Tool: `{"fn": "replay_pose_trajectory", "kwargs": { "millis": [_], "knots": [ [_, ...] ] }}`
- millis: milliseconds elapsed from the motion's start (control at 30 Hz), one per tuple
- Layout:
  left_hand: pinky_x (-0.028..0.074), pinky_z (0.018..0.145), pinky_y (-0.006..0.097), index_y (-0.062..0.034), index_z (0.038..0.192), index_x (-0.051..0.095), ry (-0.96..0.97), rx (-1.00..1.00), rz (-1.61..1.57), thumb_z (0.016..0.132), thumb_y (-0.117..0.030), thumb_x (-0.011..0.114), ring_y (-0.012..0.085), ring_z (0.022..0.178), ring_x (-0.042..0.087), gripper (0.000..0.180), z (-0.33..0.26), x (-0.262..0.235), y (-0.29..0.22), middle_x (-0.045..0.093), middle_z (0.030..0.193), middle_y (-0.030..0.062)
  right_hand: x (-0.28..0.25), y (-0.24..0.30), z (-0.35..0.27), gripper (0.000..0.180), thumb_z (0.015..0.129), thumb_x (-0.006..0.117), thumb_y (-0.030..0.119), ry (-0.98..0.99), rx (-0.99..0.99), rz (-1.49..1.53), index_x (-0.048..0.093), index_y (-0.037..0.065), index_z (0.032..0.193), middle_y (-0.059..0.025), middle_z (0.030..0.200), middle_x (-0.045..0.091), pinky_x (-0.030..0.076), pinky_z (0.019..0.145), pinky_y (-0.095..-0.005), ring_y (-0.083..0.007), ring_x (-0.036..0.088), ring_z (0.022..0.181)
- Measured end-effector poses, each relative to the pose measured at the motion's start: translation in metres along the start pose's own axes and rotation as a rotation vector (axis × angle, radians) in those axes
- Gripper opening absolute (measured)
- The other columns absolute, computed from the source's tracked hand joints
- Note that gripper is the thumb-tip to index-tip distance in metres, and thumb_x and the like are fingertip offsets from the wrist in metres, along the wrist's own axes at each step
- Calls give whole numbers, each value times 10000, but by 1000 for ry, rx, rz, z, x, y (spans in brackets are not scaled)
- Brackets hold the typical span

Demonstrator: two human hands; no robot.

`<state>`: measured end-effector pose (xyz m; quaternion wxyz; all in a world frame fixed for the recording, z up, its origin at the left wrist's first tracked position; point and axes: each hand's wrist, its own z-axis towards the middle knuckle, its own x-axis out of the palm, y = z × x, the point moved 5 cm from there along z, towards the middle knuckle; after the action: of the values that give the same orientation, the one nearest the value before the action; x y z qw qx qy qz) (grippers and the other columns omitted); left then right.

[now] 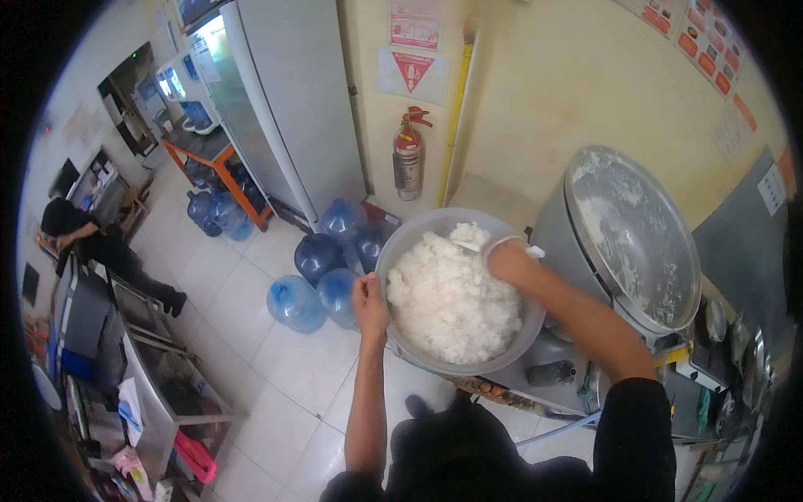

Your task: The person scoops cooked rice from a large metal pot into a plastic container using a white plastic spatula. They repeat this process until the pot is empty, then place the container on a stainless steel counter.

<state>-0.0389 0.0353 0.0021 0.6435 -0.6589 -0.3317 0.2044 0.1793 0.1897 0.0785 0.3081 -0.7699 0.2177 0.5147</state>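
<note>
A wide grey bowl stands in front of me, heaped with cooked white rice. My left hand is closed on the bowl's left rim, thumb uppermost. Over the right part of the rice, my right hand is closed round a white rice paddle. One end of the paddle pokes out to the right of the hand, and the other meets the rice near the far side. My right fingers are partly hidden by the wrist and something pale around them.
Right of the bowl, a large metal pot leans with rice stuck inside. Blue water jugs stand on the floor at left, before a tall fridge. A fire extinguisher hangs on the wall. Another person is far left.
</note>
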Motion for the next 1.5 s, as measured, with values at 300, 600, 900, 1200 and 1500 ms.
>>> {"fn": "replay_pose_trajectory", "kwargs": {
  "millis": [300, 600, 900, 1200, 1500],
  "knots": [
    [381, 780, 255, -52, 943, 535, 1, -45, -58, 1007, -302, 501, 97, 823, 466, 261, 1, 1, 6, 539, 873, 5, -56, -13, -19, 193, 768, 608, 93, -68, 168, -43, 736, 24, 894, -185, 937, 707, 538, 693, -426, -322, 698, 858],
    [390, 779, 265, -48, 937, 537, 6, -47, -100, 1003, -315, 510, 110, 817, 483, 276, -1, 3, 1, 559, 869, 17, -53, -22, -27, 202, 799, 599, 81, 100, 150, -71, 705, 4, 952, -197, 995, 698, 544, 749, -414, -329, 694, 910],
    [401, 767, 258, -27, 953, 564, 34, 50, -85, 998, -299, 523, 102, 813, 498, 278, -1, -1, -1, 576, 869, 19, -20, 5, 7, 170, 837, 556, 78, 9, 77, -22, 676, -11, 918, -204, 968, 697, 547, 718, -439, -338, 694, 900],
    [400, 780, 261, -24, 968, 566, -14, 18, -28, 1001, -291, 509, 112, 824, 503, 275, -1, 0, 2, 579, 866, 22, -80, 11, -78, 257, 830, 564, 143, -23, 75, 111, 674, -29, 986, -218, 919, 697, 541, 729, -464, -367, 694, 843],
    [403, 804, 269, -25, 975, 563, 30, 28, -71, 1001, -289, 511, 117, 848, 511, 270, 0, 0, 5, 580, 895, 33, -9, 0, -114, 302, 955, 465, 222, 128, 269, 287, 583, -17, 1097, -249, 964, 672, 494, 849, -449, -385, 660, 922]
  ]
}}
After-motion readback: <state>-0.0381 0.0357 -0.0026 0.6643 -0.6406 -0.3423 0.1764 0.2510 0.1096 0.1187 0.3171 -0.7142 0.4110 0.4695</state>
